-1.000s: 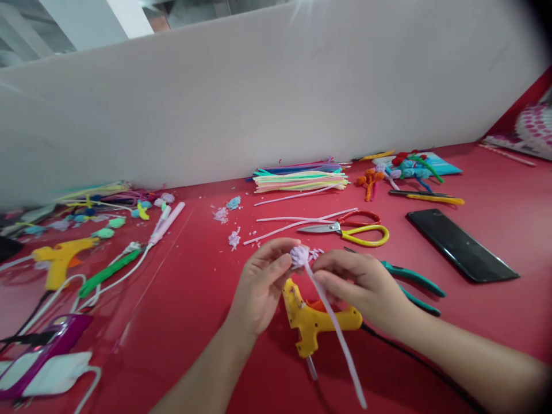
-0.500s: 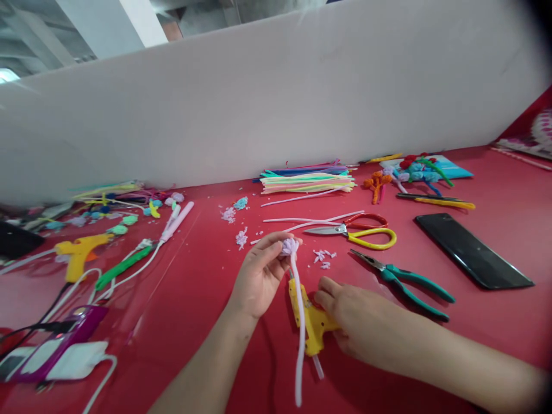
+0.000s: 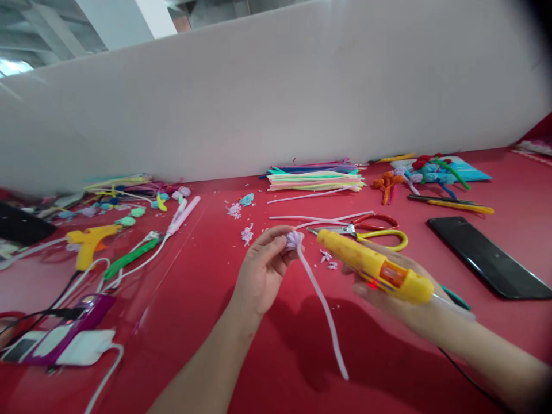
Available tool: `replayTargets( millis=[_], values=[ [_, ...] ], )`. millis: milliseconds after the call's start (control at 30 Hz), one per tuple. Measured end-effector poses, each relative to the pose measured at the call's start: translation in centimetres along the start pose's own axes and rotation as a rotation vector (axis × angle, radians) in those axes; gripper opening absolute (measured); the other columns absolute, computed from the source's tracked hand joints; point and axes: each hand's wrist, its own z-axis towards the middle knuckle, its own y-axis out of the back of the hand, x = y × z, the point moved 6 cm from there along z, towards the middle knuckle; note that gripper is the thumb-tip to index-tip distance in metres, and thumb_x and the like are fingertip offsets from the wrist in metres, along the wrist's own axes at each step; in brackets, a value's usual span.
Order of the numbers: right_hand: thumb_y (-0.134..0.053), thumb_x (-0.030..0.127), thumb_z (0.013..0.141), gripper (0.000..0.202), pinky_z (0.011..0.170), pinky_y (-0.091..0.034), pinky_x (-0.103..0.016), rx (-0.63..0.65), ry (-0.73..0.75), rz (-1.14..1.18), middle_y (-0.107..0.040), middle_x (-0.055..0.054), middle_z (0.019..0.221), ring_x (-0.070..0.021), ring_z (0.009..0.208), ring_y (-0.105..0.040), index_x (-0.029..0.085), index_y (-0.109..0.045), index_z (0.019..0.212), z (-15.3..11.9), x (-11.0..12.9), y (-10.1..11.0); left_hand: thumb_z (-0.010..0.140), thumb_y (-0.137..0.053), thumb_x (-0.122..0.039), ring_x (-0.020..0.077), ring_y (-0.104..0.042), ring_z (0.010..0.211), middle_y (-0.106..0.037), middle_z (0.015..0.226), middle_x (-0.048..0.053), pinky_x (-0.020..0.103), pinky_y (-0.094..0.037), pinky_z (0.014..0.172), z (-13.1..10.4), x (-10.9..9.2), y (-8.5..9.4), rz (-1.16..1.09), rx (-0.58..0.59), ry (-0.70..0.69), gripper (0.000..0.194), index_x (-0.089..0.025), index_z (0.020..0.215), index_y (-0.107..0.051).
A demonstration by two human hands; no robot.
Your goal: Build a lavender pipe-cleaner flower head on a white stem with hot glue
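Observation:
Between the thumb and fingers of my left hand (image 3: 267, 261) is a small lilac pipe-cleaner flower (image 3: 294, 240). Its long lilac stem (image 3: 324, 305) hangs down to the right, over the red table. My right hand (image 3: 388, 270) is wrapped round a yellow glue gun (image 3: 375, 261), raised off the table. The nozzle points left, close beside the flower; whether it touches cannot be made out. A clear glue stick (image 3: 452, 306) pokes out of its back end, and a small red light shows on its side. The glue gun hides part of my right fingers.
Behind the glue gun lie scissors (image 3: 382, 240) with red and yellow handles. Pliers (image 3: 456, 298) are mostly hidden under my right arm. A black phone (image 3: 489, 259) lies at right, a pipe-cleaner bundle (image 3: 317, 181) at the back. Another glue gun (image 3: 88, 244) and a purple power strip (image 3: 71, 333) are at left.
My right hand has lifted the yellow glue gun off the table and turned its nozzle toward the flower. The flower's stem has swung to the right.

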Motion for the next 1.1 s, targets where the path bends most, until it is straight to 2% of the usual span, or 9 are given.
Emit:
replayTargets(
  millis=[67, 167, 333, 500, 667, 800, 1100],
  values=[
    [-0.059, 0.039, 0.085, 0.016, 0.066, -0.050, -0.028, 0.070, 0.004, 0.029, -0.067, -0.004, 0.089, -0.0195, 0.075, -0.063, 0.026, -0.063, 0.094, -0.8, -0.2, -0.7, 0.073, -0.070, -0.017, 0.0099, -0.065, 0.068, -0.071, 0.077, 0.002, 0.019, -0.054, 0.067, 0.0, 0.3, -0.2, -0.001, 0.023, 0.009, 0.012, -0.018, 0.084, -0.074],
    [-0.057, 0.044, 0.085, 0.020, 0.064, -0.050, -0.028, 0.104, 0.017, -0.023, -0.066, -0.004, 0.081, -0.0186, 0.070, -0.061, 0.025, -0.063, 0.087, -1.4, 0.1, -0.8, 0.074, -0.071, -0.017, 0.0090, -0.064, 0.068, -0.071, 0.078, 0.002, 0.017, -0.053, 0.064, -0.1, 0.6, -0.2, 0.000, 0.023, 0.022, 0.011, -0.017, 0.084, -0.075],
    [-0.054, 0.047, 0.086, 0.024, 0.066, -0.050, -0.029, 0.072, 0.073, -0.048, -0.066, -0.004, 0.076, -0.0186, 0.069, -0.061, 0.026, -0.063, 0.081, -1.2, 1.4, -0.2, 0.071, -0.074, -0.019, 0.0085, -0.063, 0.068, -0.071, 0.077, 0.002, 0.016, -0.051, 0.065, -0.1, 0.9, -0.1, 0.002, -0.007, 0.041, 0.013, -0.016, 0.084, -0.075],
    [-0.052, 0.047, 0.087, 0.026, 0.063, -0.050, -0.029, 0.076, 0.069, -0.021, -0.065, -0.004, 0.072, -0.0181, 0.066, -0.060, 0.027, -0.065, 0.077, -1.5, 1.2, -0.3, 0.071, -0.072, -0.019, 0.0099, -0.063, 0.068, -0.072, 0.079, 0.003, 0.018, -0.051, 0.066, -0.3, 1.0, -0.3, 0.043, -0.016, 0.052, 0.013, -0.016, 0.084, -0.075],
    [-0.051, 0.050, 0.086, 0.027, 0.064, -0.052, -0.032, 0.011, 0.009, -0.028, -0.063, -0.006, 0.069, -0.0234, 0.079, -0.063, 0.029, -0.068, 0.091, -2.1, -0.1, -0.1, 0.071, -0.072, -0.019, 0.0094, -0.062, 0.068, -0.071, 0.079, 0.003, 0.017, -0.050, 0.065, -0.3, 1.1, -0.3, 0.041, -0.003, 0.049, 0.014, -0.016, 0.084, -0.075],
    [-0.054, 0.049, 0.085, 0.025, 0.070, -0.053, -0.034, 0.025, 0.019, -0.036, -0.066, -0.006, 0.071, -0.0263, 0.088, -0.064, 0.029, -0.068, 0.087, -2.0, -0.1, -0.2, 0.070, -0.073, -0.020, 0.0100, -0.063, 0.067, -0.071, 0.078, 0.003, 0.019, -0.050, 0.065, -0.3, 1.2, -0.3, 0.044, -0.005, 0.054, 0.014, -0.016, 0.083, -0.075],
    [-0.056, 0.040, 0.085, 0.015, 0.074, -0.052, -0.031, 0.018, 0.100, -0.069, -0.070, -0.002, 0.076, -0.0205, 0.077, -0.065, 0.029, -0.067, 0.083, -1.4, 1.0, 0.1, 0.073, -0.072, -0.018, 0.0075, -0.062, 0.069, -0.071, 0.079, 0.002, 0.015, -0.050, 0.065, -0.4, 1.3, -0.5, 0.007, 0.024, 0.064, 0.014, -0.014, 0.085, -0.075]
  ],
)
